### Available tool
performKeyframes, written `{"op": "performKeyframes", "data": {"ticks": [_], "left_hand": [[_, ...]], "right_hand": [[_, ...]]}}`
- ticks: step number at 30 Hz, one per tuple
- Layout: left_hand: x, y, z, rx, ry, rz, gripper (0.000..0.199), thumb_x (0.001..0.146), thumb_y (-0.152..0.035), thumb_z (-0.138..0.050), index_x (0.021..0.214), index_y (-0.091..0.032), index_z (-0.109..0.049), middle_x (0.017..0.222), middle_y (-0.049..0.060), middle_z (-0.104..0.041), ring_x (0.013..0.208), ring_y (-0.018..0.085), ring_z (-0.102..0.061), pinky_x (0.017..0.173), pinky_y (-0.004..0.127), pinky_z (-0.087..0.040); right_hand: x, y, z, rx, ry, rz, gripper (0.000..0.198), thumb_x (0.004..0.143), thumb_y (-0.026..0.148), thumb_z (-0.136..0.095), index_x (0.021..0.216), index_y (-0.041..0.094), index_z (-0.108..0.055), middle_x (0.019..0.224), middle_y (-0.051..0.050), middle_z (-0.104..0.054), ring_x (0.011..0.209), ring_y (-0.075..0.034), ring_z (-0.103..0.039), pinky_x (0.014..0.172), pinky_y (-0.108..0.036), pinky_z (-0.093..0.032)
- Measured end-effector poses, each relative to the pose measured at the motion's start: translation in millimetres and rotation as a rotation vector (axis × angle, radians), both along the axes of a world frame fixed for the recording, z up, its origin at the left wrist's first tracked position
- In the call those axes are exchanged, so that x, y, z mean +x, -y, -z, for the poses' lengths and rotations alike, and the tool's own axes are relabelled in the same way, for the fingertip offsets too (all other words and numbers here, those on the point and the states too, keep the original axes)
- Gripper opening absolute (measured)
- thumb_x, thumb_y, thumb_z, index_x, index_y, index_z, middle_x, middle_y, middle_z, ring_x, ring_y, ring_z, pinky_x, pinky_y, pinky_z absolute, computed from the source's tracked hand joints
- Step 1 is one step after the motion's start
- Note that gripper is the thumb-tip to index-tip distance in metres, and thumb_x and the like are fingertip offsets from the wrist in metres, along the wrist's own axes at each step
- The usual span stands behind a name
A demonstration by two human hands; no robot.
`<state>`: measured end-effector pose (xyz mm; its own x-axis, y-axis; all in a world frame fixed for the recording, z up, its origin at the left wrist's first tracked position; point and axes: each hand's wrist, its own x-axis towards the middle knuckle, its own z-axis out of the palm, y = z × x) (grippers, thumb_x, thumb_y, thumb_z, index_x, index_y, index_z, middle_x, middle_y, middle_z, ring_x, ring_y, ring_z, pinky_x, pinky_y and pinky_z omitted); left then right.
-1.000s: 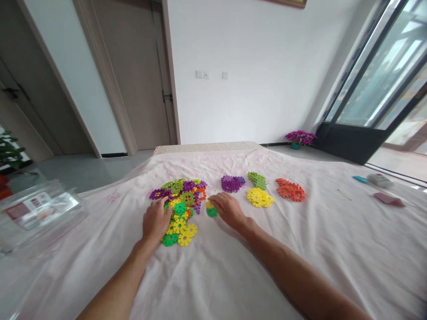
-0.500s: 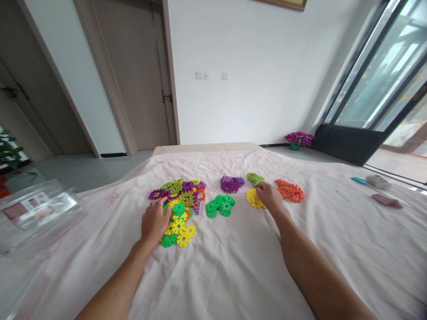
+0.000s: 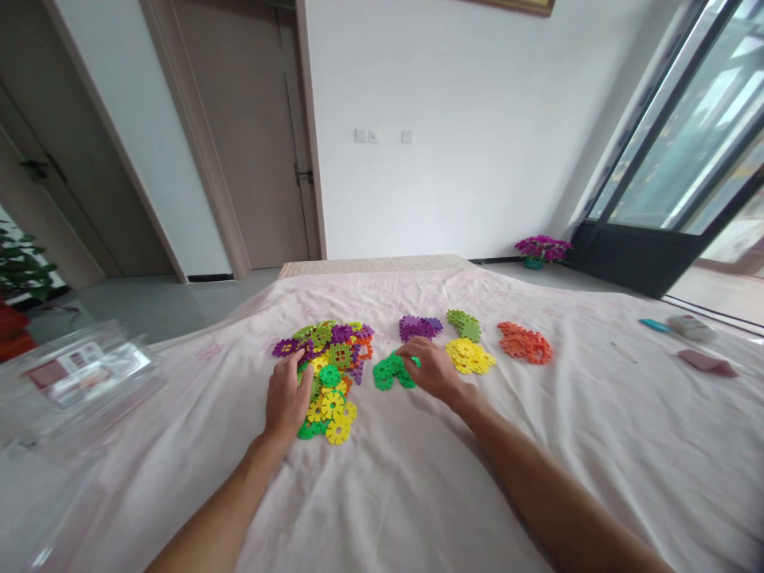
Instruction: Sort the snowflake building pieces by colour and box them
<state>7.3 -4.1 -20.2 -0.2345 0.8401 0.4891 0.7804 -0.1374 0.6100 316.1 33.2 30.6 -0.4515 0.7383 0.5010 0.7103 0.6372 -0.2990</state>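
A mixed heap of plastic building pieces [image 3: 340, 356] in purple, lime, orange, yellow and green lies left of the middle. My left hand [image 3: 290, 395] rests against the heap's left edge, fingers open and touching the pieces. Over the right side of a small group of green notched discs [image 3: 385, 372] hovers or rests my right hand [image 3: 433, 368]; its fingers point left, apart, with nothing visible in them. Yellow notched discs [image 3: 469, 356] form a pile just right of this hand. Behind it sit purple pieces [image 3: 419, 327] and lime-green pieces [image 3: 464, 324]. Orange pieces [image 3: 525, 343] lie farther right.
A pale pink patterned cloth [image 3: 394, 493] covers the table. Clear plastic boxes [image 3: 83, 382] stand at the left edge. At the right lie a blue item [image 3: 655, 325], a whitish packet [image 3: 691, 327] and a pink folded piece [image 3: 707, 362].
My right hand has left the yellow discs and moved left to the green discs. My left hand stays at the mixed heap, where a few discs have shifted. The view has turned slightly left.
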Motion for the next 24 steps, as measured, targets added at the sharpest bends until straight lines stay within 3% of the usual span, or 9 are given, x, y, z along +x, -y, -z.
{"op": "performKeyframes", "data": {"ticks": [4,8,12,17,24], "left_hand": [[6,5,-11.0,0.050,0.150,0.045,0.046,0.099,-0.040,-0.035,0.137,-0.020,-0.050,0.132,0.010,-0.058,0.123,0.021,-0.055,0.111,0.039,-0.042],[-10,3,-18.1,0.101,0.057,-0.051,0.046,0.100,-0.040,-0.031,0.135,-0.020,-0.052,0.135,0.011,-0.058,0.128,0.022,-0.052,0.113,0.039,-0.039],[-33,-3,-12.4,-0.092,0.005,-0.290,0.049,0.098,-0.041,-0.031,0.134,-0.018,-0.056,0.132,0.015,-0.062,0.125,0.030,-0.056,0.106,0.046,-0.043],[-36,-11,-6.3,-0.227,-0.126,-0.243,0.050,0.098,-0.040,-0.031,0.133,-0.016,-0.058,0.129,0.016,-0.065,0.120,0.030,-0.060,0.101,0.044,-0.044],[-26,-16,-5.8,-0.272,-0.322,-0.240,0.052,0.098,-0.047,-0.034,0.137,-0.019,-0.056,0.135,0.018,-0.060,0.121,0.030,-0.057,0.103,0.046,-0.040]], "right_hand": [[-36,26,7,-0.015,0.029,-0.265,0.021,0.093,0.022,-0.052,0.104,0.023,-0.070,0.098,-0.007,-0.070,0.091,-0.019,-0.063,0.084,-0.031,-0.047],[-55,40,16,-0.036,0.053,-0.424,0.029,0.097,0.031,-0.051,0.122,0.022,-0.062,0.110,-0.009,-0.068,0.100,-0.020,-0.063,0.088,-0.032,-0.048],[-60,41,22,0.000,0.109,-0.426,0.043,0.100,0.039,-0.046,0.138,0.021,-0.049,0.124,-0.012,-0.062,0.107,-0.021,-0.059,0.089,-0.034,-0.047],[-65,37,24,0.044,0.259,-0.388,0.057,0.100,0.050,-0.043,0.150,0.024,-0.037,0.121,-0.011,-0.060,0.100,-0.022,-0.056,0.086,-0.035,-0.045],[-77,43,17,0.091,0.427,-0.314,0.048,0.097,0.056,-0.047,0.139,0.034,-0.051,0.113,-0.007,-0.059,0.093,-0.020,-0.053,0.074,-0.031,-0.042]]}}
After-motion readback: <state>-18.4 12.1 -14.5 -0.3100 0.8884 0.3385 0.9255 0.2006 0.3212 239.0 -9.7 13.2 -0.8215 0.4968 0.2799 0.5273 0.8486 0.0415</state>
